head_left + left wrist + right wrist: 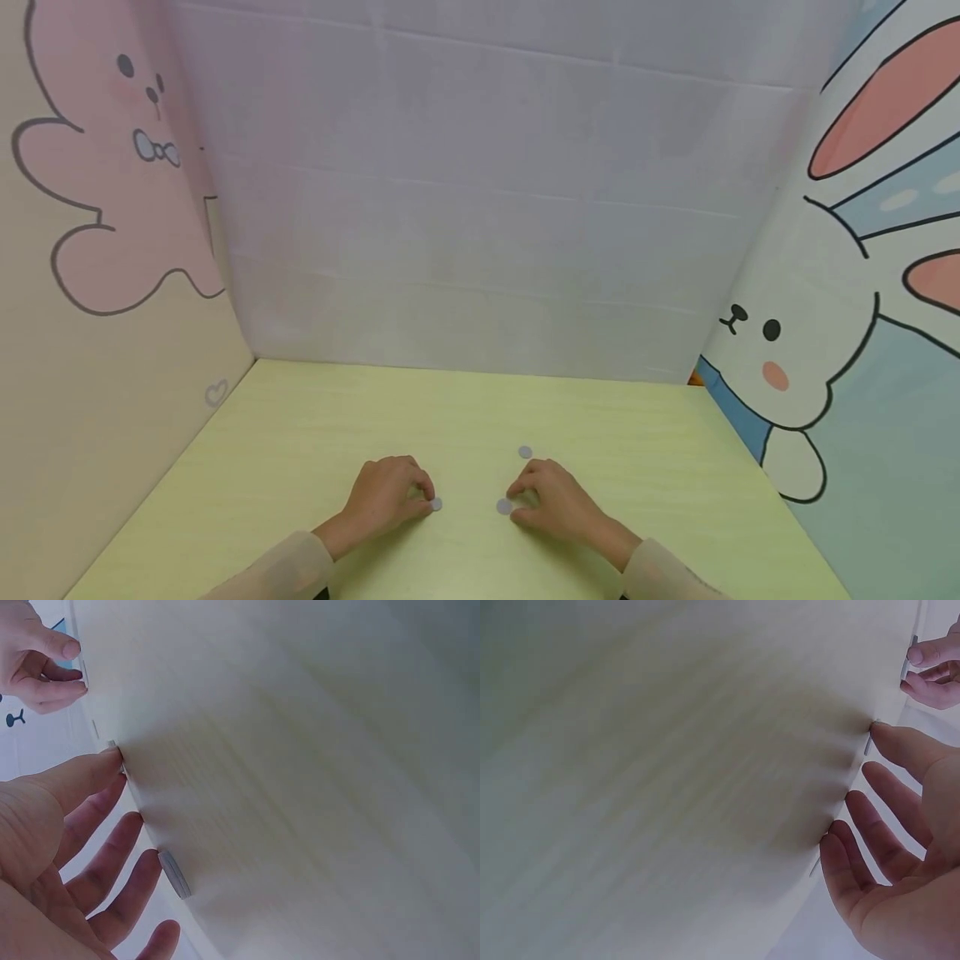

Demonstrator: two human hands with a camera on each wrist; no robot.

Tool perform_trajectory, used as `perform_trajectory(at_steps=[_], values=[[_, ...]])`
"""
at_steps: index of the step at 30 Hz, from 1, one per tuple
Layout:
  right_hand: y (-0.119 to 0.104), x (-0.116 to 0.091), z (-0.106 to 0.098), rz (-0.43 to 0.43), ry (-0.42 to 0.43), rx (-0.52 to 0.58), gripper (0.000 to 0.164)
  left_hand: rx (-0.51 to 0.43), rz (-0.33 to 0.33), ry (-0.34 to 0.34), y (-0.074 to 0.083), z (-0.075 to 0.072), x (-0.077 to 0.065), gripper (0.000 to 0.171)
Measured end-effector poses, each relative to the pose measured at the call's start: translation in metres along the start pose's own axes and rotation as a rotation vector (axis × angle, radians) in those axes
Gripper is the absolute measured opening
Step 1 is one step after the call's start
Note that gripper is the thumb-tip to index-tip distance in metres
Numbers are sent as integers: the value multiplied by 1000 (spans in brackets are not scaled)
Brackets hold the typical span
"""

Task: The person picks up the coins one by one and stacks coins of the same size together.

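My left hand bends over the tabletop, thumb and forefinger pinching the edge of a small flat grey disc. In the left wrist view another grey disc, thick like a short stack, stands by the other fingertips of that hand; from the head it is hidden. Opposite, my right hand has thumb and forefinger at the edge of a second disc, holding it between their tips. Just beyond the right knuckles lies a further disc, seen edge-on in the right wrist view near the outer fingertips.
The pale yellow-green tabletop is bounded by a white sheet wall at the back. Side panels carry a pink cartoon figure at left and a white rabbit at right.
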State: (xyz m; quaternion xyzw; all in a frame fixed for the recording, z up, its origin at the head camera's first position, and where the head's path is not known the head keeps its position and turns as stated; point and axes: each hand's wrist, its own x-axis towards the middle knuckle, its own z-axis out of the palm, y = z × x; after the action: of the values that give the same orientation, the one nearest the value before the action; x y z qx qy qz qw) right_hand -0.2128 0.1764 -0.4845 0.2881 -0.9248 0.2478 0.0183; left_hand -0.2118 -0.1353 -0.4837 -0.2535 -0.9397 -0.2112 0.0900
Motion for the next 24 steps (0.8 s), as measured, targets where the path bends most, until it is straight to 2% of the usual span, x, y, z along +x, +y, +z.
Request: perform_trajectory(at_steps=[7, 24], values=[[-2, -1, 2, 1, 20, 26, 15, -24, -9, -5, 0, -1, -1, 16], [-6, 4, 3, 29, 37, 30, 8, -13, -23, -2, 2, -1, 0, 15]])
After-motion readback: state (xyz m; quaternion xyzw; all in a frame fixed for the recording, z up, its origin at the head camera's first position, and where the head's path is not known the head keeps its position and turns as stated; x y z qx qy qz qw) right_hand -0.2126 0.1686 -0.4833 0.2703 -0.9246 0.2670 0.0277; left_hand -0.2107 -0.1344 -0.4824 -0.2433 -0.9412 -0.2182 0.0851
